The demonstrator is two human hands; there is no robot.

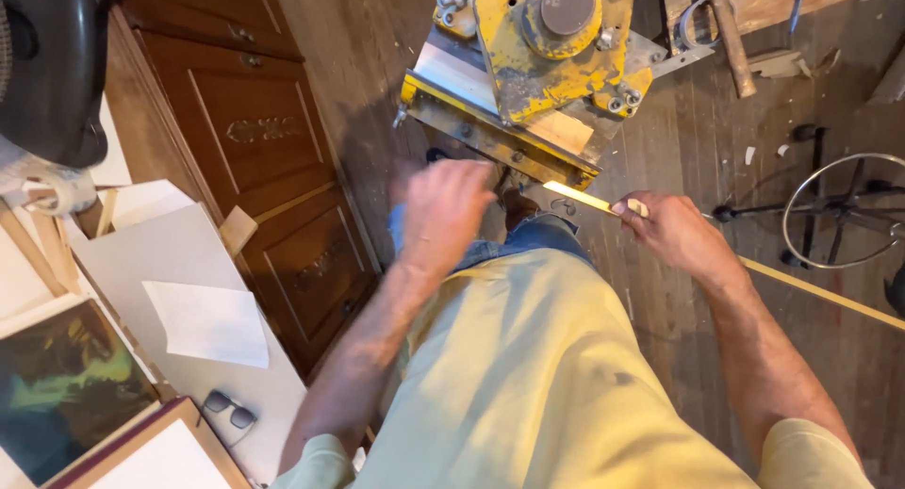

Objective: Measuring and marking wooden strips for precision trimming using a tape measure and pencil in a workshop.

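My right hand (674, 233) grips a long thin wooden strip (584, 198), pale yellow, whose near end points toward a worn yellow metal machine (533, 56). The strip runs back to the lower right past my arm (830, 301). My left hand (441, 206) is blurred, fingers loosely curled, hovering just in front of the machine's angled metal bed (490, 136) and holding nothing I can make out. I wear a pale yellow shirt and blue jeans.
A dark wooden cabinet (273, 159) with carved drawers stands to the left. White boards, a paper sheet (207, 321), sunglasses (229, 410) and a framed picture (66, 381) lie lower left. A fan stand with a wire ring (839, 211) stands on the plank floor at right.
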